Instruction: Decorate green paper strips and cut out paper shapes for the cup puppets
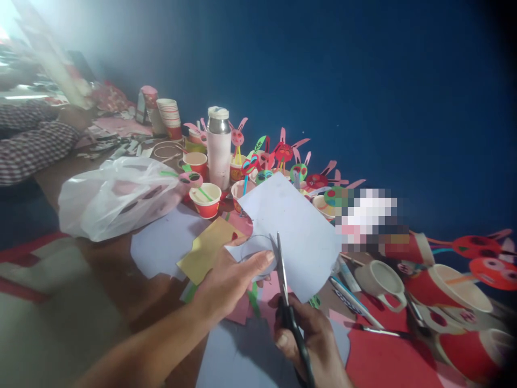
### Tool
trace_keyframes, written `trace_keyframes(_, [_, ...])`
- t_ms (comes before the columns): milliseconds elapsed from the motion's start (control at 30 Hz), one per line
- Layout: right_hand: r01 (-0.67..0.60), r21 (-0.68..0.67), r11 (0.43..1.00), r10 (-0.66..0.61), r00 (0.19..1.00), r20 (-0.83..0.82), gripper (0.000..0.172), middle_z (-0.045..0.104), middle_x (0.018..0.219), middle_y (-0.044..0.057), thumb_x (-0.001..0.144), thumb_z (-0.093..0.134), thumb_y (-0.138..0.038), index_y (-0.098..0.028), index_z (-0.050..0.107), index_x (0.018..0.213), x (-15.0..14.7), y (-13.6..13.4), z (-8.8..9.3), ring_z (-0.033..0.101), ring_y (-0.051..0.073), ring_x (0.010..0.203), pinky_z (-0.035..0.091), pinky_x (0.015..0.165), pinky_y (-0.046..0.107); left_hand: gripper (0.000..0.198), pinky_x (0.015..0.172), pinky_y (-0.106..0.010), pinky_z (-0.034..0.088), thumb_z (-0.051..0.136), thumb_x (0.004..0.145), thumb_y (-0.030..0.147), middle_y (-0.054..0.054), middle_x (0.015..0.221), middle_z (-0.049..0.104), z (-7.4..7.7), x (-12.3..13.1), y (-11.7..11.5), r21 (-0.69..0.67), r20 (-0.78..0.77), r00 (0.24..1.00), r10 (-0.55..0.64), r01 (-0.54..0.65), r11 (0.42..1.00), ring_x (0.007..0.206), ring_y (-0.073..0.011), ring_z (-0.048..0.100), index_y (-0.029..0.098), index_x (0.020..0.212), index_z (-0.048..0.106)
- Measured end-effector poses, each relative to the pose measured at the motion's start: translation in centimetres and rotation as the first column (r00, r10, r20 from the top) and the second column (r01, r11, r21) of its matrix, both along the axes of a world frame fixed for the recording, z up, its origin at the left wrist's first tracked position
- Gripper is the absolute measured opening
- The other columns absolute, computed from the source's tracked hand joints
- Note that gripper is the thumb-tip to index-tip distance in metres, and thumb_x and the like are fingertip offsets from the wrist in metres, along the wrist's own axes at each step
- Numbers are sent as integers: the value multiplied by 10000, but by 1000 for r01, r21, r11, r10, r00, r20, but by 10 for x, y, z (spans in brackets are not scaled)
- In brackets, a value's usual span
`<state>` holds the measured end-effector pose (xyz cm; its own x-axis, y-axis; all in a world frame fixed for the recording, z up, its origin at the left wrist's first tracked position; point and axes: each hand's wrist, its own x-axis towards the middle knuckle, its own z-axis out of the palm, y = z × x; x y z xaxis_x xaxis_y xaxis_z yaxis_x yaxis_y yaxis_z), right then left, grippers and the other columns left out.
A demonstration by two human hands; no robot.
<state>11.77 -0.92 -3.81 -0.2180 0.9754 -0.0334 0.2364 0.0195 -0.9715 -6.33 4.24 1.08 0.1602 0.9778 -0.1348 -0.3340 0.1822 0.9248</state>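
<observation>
My left hand [230, 280] pinches the near edge of a pale blue sheet of paper [294, 226], thumb on top beside a pencilled circle. My right hand [311, 339] grips a pair of black-handled scissors [288, 302]. The blades point away from me and bite into the sheet's near edge next to my left thumb. A yellow paper piece [205, 248] lies under the sheet's left corner. More pale blue paper [161, 242] lies on the table to the left.
A white plastic bag [117, 196] lies at left. Behind stand red paper cups [205, 200], a white flask [218, 148] and several paper-bunny crafts [283, 153]. A white mug [382, 283], pens and red cups sit at right. Another person's checked sleeve [32, 143] rests far left.
</observation>
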Motion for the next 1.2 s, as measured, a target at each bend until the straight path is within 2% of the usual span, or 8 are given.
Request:
trace_keyframes(100, [9,-10,1000,-9,1000,-30,600,574,639,20,707,663,-707,-163,705,958,-3,0,4,506,164,561,456,518,265,279,502,-212,408,721,791,407,25,593,556,-5,1,1,14,4,997,77,-77,997,525,-100,506,161,710,616])
trace_keyframes(233, [-67,-54,996,63,996,-68,618,534,611,-2,676,661,-736,-162,694,904,-4,1,9,437,137,544,398,512,253,280,479,-204,430,718,795,398,9,601,589,-7,2,1,0,30,999,37,-37,999,519,-103,550,149,706,629])
trace_keyframes(367, [21,-109,994,-32,995,-99,683,555,645,3,656,684,-728,-157,659,1030,-4,-3,9,496,155,557,442,533,271,256,461,-201,436,729,792,387,19,617,590,-6,-1,2,-33,3,999,32,-32,999,497,-98,561,147,805,640])
trace_keyframes(533, [68,-158,985,-90,986,-139,586,555,631,-4,594,773,-678,-187,633,881,-6,-7,11,520,169,559,462,543,290,310,459,-204,451,766,744,412,27,612,573,1,-2,3,-57,7,1000,16,-15,998,498,-109,583,147,776,608])
trace_keyframes(867, [104,-213,972,-125,988,-88,618,541,589,-22,521,802,-675,-162,689,847,-6,-4,20,467,139,536,395,538,267,266,447,-183,452,756,751,360,17,608,582,4,-2,5,-28,52,999,1,0,1000,489,-93,561,133,761,617])
trace_keyframes(1200, [39,-212,976,-72,987,-147,596,525,555,-19,573,757,-709,-165,700,808,-9,-5,21,400,116,490,309,459,246,236,469,-199,475,727,778,346,6,610,603,5,-3,4,1,46,999,-20,20,1000,505,-107,577,140,737,617])
